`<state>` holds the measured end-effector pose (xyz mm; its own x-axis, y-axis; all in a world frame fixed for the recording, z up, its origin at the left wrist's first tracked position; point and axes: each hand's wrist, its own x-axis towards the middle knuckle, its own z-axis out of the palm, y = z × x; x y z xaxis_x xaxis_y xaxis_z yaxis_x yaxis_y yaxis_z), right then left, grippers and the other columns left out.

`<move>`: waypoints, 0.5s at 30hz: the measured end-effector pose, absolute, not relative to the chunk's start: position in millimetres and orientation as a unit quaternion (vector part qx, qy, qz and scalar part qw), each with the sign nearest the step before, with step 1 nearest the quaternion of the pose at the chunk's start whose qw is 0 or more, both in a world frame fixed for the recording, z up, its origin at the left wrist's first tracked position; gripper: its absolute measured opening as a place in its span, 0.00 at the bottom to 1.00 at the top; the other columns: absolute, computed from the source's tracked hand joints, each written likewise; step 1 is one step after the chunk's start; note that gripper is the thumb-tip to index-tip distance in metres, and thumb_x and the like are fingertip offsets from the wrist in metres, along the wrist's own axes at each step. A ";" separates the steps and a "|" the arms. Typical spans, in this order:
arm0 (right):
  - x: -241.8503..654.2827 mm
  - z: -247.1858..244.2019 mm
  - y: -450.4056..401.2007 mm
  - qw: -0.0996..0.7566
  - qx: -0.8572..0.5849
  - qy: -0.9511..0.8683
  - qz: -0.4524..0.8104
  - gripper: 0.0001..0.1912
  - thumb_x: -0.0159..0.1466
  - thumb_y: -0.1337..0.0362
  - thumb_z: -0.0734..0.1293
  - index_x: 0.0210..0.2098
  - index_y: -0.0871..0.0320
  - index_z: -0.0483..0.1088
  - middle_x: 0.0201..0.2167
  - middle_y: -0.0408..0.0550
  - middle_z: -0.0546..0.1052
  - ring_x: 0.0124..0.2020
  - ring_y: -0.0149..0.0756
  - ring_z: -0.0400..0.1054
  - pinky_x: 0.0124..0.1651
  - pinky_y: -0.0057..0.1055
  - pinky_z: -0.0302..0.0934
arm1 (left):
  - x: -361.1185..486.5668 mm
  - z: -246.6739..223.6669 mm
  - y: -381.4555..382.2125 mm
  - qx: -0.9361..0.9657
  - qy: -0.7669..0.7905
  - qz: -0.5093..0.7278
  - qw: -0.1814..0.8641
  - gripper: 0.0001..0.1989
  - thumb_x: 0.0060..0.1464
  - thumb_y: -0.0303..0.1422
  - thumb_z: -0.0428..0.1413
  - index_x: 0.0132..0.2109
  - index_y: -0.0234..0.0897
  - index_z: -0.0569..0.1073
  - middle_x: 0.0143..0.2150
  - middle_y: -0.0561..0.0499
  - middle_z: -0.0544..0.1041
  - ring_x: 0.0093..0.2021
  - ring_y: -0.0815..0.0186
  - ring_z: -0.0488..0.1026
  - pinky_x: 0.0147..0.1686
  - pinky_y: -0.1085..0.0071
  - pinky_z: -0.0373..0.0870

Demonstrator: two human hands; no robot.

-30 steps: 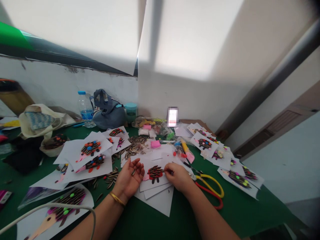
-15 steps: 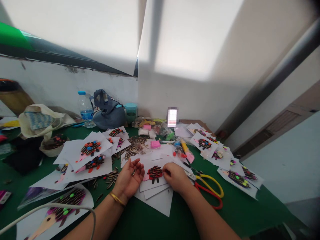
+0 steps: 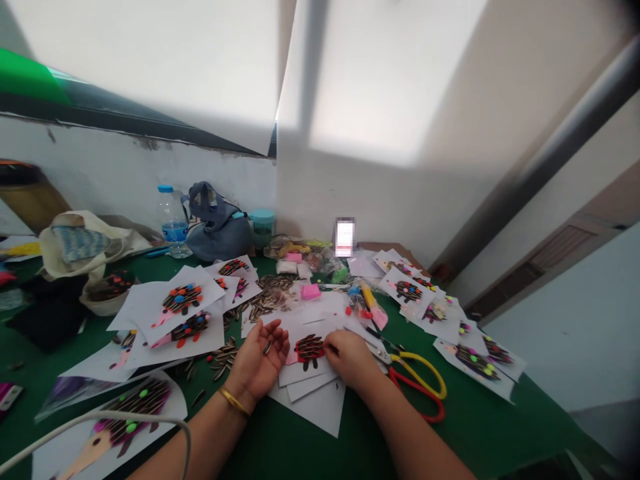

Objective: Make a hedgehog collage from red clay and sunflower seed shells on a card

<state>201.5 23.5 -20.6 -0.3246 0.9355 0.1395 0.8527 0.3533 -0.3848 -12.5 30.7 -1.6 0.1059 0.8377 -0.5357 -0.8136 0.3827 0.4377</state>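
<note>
A small hedgehog picture (image 3: 310, 351), with a red clay body covered in sunflower seeds, lies on white sheets of paper (image 3: 317, 387) in front of me. At its right edge my right hand (image 3: 350, 357) is closed in a pinch, fingertips touching or very near the red clay. What the pinch holds is hidden. My left hand (image 3: 263, 357), with a gold bangle at the wrist, rests palm up to the left of the picture. A sunflower seed (image 3: 267, 348) lies in its cupped palm, fingers loosely curled.
Scissors (image 3: 417, 383) with yellow and red handles lie right of my right hand. Loose sunflower seeds (image 3: 270, 297), a pink clay block (image 3: 311, 292) and bags are beyond. Finished hedgehog cards (image 3: 183, 300) lie left, others right (image 3: 475, 360). A cable (image 3: 100, 415) crosses the lower left.
The right fingertips have shifted very slightly at the hedgehog's right edge. My left hand stays where it was, and the view has tilted up a little.
</note>
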 end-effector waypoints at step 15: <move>159.7 -6.4 -2.7 0.396 -0.328 -0.857 0.037 0.10 0.67 0.64 0.64 0.46 0.52 0.73 0.35 0.47 0.76 0.41 0.40 0.67 0.43 0.38 0.60 | 8.7 13.9 -7.2 0.139 0.189 0.437 0.868 0.27 0.62 0.51 0.45 0.55 0.33 0.69 0.51 0.39 0.75 0.46 0.59 0.76 0.46 0.65 0.71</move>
